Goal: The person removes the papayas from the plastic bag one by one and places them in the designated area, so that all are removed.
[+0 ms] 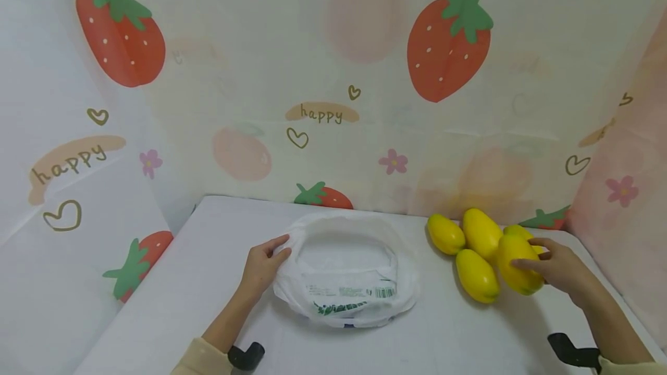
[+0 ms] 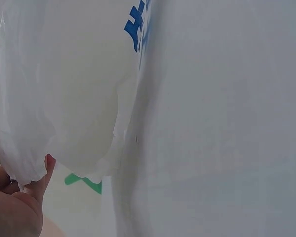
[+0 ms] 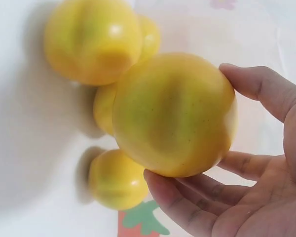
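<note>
A white plastic bag (image 1: 408, 291) stands on the table with its mouth spread wide; green print and a barcode show inside. At the left of its rim, my left hand (image 1: 259, 268) pinches the edge between thumb and fingers. In the left wrist view the bag's thin wall (image 2: 84, 98) hangs over that hand (image 2: 17, 210). My right hand (image 1: 565, 268) grips a yellow mango (image 1: 517, 262), fingers and thumb on opposite sides. The right wrist view shows this mango (image 3: 175, 116) in front of the others, with the fingertips around its side.
Several more yellow mangoes lie in a cluster at the right of the table, among them one at the left (image 1: 445, 235) and one in front (image 1: 476, 276). A strawberry-patterned sheet (image 1: 323, 74) rises behind the white table (image 1: 208, 230).
</note>
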`<state>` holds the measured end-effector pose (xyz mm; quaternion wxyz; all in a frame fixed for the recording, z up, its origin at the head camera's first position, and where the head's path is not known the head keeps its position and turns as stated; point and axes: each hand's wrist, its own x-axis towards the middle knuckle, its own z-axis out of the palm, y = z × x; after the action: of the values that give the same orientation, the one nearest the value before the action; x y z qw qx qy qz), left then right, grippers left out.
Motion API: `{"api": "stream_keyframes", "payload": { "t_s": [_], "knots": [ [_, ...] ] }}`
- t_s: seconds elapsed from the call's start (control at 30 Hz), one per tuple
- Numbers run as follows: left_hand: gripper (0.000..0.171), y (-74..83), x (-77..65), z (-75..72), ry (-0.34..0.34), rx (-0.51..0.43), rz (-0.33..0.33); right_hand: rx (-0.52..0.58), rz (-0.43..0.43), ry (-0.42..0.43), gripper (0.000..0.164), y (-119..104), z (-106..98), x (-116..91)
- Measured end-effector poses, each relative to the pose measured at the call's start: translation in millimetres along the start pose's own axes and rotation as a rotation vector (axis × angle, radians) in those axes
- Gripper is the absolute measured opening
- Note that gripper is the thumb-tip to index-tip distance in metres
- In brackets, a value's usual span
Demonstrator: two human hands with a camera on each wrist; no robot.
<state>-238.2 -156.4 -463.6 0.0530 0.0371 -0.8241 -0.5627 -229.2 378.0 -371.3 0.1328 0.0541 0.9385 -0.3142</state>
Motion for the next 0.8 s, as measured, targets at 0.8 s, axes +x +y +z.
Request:
{"api": "stream_keyframes", "payload": {
  "t_s": [0.8],
  "knots": [
    [0.04, -0.3, -0.5, 0.4, 0.005, 0.009, 0.011, -0.106, 0.058, -0.029, 0.1, 22, 16, 9]
  ]
}}
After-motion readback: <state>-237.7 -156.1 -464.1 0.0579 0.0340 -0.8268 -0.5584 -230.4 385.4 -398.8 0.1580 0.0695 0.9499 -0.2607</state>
